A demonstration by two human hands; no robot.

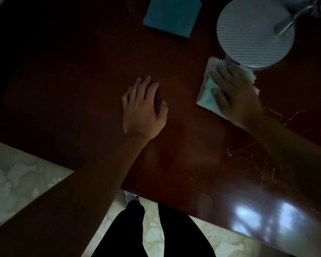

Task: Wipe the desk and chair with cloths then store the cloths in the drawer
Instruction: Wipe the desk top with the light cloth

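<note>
A dark reddish-brown desk point(82, 80) fills most of the view. My right hand point(233, 91) presses flat, fingers straight, on a folded pale cloth point(205, 93) lying on the desk beside a lamp base. My left hand point(143, 106) rests flat on the bare desk near the middle, fingers spread, holding nothing. A second cloth, folded and teal point(172, 14), lies at the far edge of the desk, apart from both hands. No chair or drawer shows.
A round grey lamp base point(254, 32) with a metal stem stands at the back right, touching the pale cloth's far edge. The desk's near edge runs diagonally above a pale tiled floor point(20, 179). My dark-trousered legs point(156, 234) stand below it.
</note>
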